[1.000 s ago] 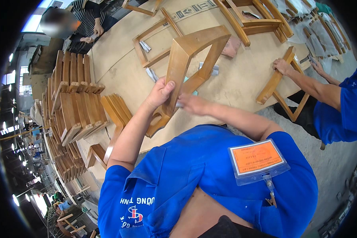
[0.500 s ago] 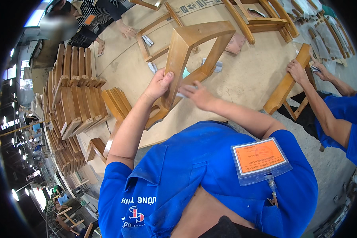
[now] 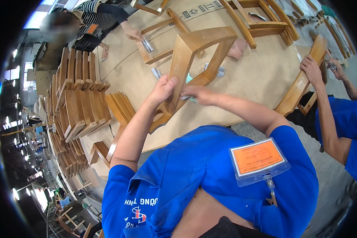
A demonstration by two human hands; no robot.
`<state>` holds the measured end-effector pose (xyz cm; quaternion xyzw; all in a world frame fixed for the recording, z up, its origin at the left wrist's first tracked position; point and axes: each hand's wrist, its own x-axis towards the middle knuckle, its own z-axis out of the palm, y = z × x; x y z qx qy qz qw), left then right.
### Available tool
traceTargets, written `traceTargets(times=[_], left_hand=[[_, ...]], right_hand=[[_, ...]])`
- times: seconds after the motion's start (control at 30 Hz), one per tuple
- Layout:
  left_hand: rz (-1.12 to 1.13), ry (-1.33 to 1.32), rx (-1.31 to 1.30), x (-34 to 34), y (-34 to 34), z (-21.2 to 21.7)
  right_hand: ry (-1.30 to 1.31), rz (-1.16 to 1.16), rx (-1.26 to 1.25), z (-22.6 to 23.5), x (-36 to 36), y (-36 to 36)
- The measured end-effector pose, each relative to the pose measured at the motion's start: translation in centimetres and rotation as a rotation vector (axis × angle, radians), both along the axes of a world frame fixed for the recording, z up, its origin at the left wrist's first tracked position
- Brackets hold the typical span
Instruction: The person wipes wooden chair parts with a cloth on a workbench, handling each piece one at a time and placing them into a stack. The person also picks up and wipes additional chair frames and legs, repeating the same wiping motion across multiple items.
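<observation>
My left hand (image 3: 162, 89) is wrapped round an upright of a brown wooden chair frame (image 3: 181, 59), which stands tilted on the table with a curved rail on top. Beside that upright, my right hand (image 3: 202, 95) is closed on a small folded piece of sandpaper (image 3: 193, 100), grey-green and mostly hidden by the fingers. Its fingertips are at the frame's right side, low down; whether they touch the wood is hard to see. Folded grey pieces (image 3: 156, 73) lie on the table behind the frame.
The table (image 3: 119, 75) bears another wooden frame (image 3: 158, 59) before a co-worker in stripes, and a chair frame (image 3: 265, 26) at the far right. Curved wooden parts (image 3: 81, 103) are stacked at left. A co-worker in blue at right holds a long wooden piece (image 3: 301, 83).
My right hand has come slightly down and closed in at the upright. The left hand keeps its grip. At right, the co-worker's wooden piece and hands have shifted.
</observation>
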<state>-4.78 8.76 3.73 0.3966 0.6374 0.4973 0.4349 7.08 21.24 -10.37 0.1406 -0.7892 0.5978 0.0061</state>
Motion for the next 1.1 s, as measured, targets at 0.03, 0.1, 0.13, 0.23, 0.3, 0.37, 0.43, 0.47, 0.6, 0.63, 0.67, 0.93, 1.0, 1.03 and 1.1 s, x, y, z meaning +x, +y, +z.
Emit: traceTargets(times=[0.03,0.1,0.13,0.23,0.3,0.37,0.43,0.47,0.6,0.63,0.67,0.93,1.0,1.03,1.1], left_hand=[[0.005,0.007,-0.008,0.0,0.1,0.1],[0.010,0.024,-0.017,-0.1,0.2,0.2],[-0.001,0.046,-0.016,-0.2,0.1,0.3],[-0.015,0.073,-0.003,-0.8,-0.3,0.2],[0.013,0.042,-0.016,-0.9,-0.8,-0.2],[0.047,0.080,-0.057,-0.9,-1.3,-0.6],[0.057,0.098,-0.023,-0.9,-0.8,-1.1],[0.069,0.062,-0.002,-0.6,-0.8,-1.3],[0.024,-0.004,0.050,0.2,-0.1,-1.4],[0.002,-0.029,0.043,0.4,-0.1,-1.4],[-0.015,-0.066,0.040,0.7,-0.1,-1.4],[0.006,-0.165,0.091,0.6,-0.4,-2.5],[0.007,-0.182,0.077,0.0,-0.7,-3.1],[0.002,-0.200,0.070,-0.2,-1.0,-3.5],[-0.025,-0.209,0.092,-0.6,-1.1,-4.2]], right_hand=[[0.029,0.062,-0.090,-0.4,-0.3,-0.9],[0.027,0.056,-0.013,-1.8,-0.6,-1.6],[0.138,0.096,-0.028,-2.7,-0.7,-1.3],[0.090,-0.115,0.060,-4.8,-1.0,0.7],[0.118,-0.154,0.116,-5.1,-1.1,1.7],[-0.199,-0.172,-0.178,-4.4,-1.2,1.2],[-0.382,-0.165,-0.410,-2.8,-1.1,-1.4],[-0.283,-0.167,-0.305,-1.7,-0.8,-3.1],[0.021,-0.198,0.320,0.2,-0.9,-3.0],[-0.172,-0.235,0.368,-0.1,-1.1,-2.4],[-0.230,-0.335,0.441,-0.9,-1.5,-0.8],[-0.172,-0.401,0.634,-7.4,-1.8,-0.1],[-0.135,-0.457,0.599,-7.5,-1.7,-0.2],[-0.155,-0.514,0.592,-7.3,-1.7,-0.3],[-0.212,-0.555,0.669,-6.6,-2.0,0.0]])
